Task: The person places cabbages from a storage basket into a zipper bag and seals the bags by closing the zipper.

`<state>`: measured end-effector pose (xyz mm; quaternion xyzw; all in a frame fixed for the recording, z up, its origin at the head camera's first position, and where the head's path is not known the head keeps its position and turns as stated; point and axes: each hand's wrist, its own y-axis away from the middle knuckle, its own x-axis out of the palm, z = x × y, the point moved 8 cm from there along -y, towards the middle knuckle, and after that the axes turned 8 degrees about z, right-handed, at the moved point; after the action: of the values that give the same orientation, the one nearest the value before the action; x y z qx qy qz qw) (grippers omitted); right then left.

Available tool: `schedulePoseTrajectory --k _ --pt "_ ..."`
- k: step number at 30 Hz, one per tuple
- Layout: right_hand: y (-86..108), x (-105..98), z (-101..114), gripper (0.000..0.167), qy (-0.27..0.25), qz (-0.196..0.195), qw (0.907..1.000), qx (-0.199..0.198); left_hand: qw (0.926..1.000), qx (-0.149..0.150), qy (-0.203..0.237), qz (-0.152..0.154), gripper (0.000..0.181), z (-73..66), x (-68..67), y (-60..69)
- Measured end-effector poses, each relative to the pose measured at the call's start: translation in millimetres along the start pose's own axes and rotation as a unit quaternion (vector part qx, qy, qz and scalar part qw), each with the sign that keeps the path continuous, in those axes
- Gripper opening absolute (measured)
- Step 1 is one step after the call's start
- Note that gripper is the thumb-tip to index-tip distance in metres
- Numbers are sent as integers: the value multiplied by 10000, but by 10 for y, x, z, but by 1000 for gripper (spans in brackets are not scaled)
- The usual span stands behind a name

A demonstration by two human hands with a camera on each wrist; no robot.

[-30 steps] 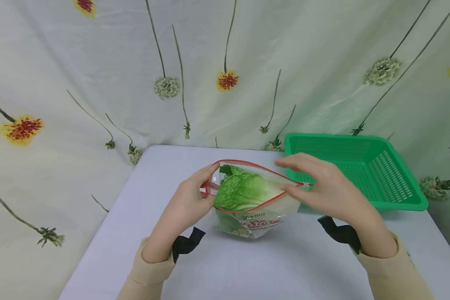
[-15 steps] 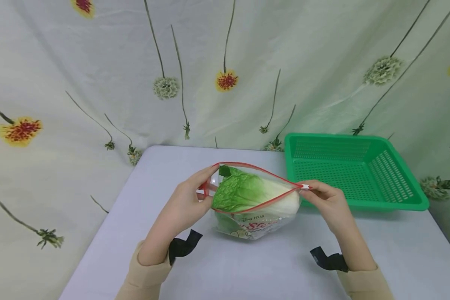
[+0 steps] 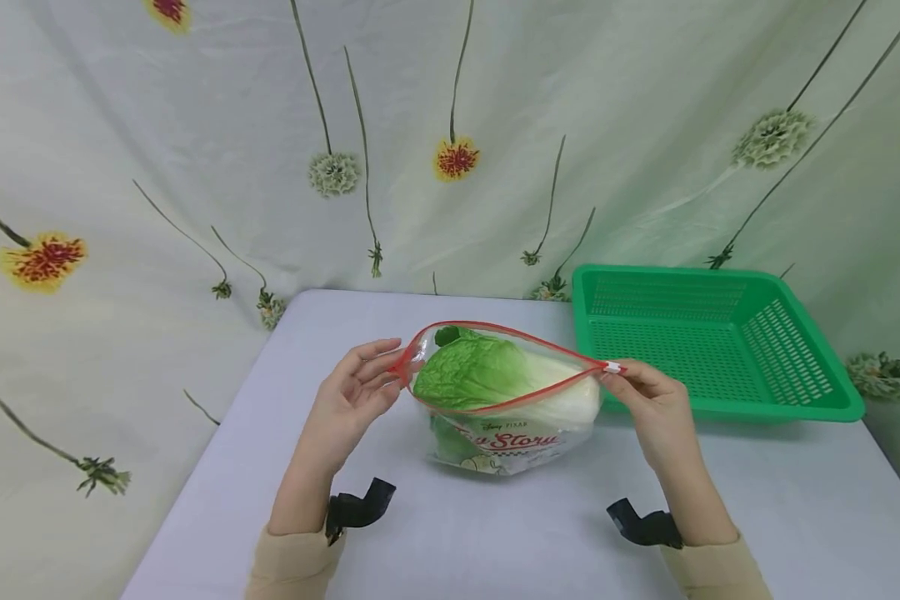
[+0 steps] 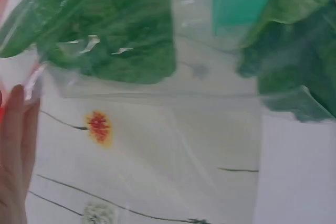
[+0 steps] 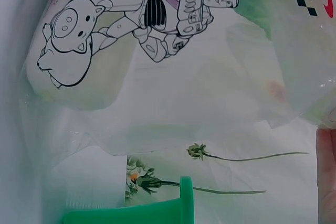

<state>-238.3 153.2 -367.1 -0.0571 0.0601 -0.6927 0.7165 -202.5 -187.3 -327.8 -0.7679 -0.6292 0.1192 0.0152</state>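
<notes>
A clear zip bag (image 3: 510, 446) with a red-edged mouth stands on the table, its mouth spread wide. Inside lies a napa cabbage (image 3: 480, 371), leafy green end to the left and white stem end to the right. My right hand (image 3: 652, 408) pinches the mouth's right corner, at the white zip slider (image 3: 612, 367). At the left corner my left hand (image 3: 352, 404) has its fingers extended, the tips touching or very near the red edge. The left wrist view shows straight fingers (image 4: 16, 140) beside the bag's corner. Printed characters cover the bag (image 5: 173, 77) in the right wrist view.
A green plastic basket (image 3: 817, 350) with perforated walls stands behind and to the right of the bag, close to my right hand. The white table (image 3: 450, 550) backs onto a flower-printed cloth (image 3: 450, 225).
My right hand has come from over the bag's mouth to its right corner and pinches it there. My left hand has drawn leftward out of the mouth, its fingers loosening.
</notes>
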Motion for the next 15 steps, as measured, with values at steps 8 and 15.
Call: schedulePoseTrajectory --k 8,15 --pt "6 0 -36 29 -150 -170 9997 -35 9875 678 238 -1404 21 375 -20 27" --pt "-5 -45 20 25 -180 -336 9993 -26 9705 952 200 -2208 8 330 -49 63"
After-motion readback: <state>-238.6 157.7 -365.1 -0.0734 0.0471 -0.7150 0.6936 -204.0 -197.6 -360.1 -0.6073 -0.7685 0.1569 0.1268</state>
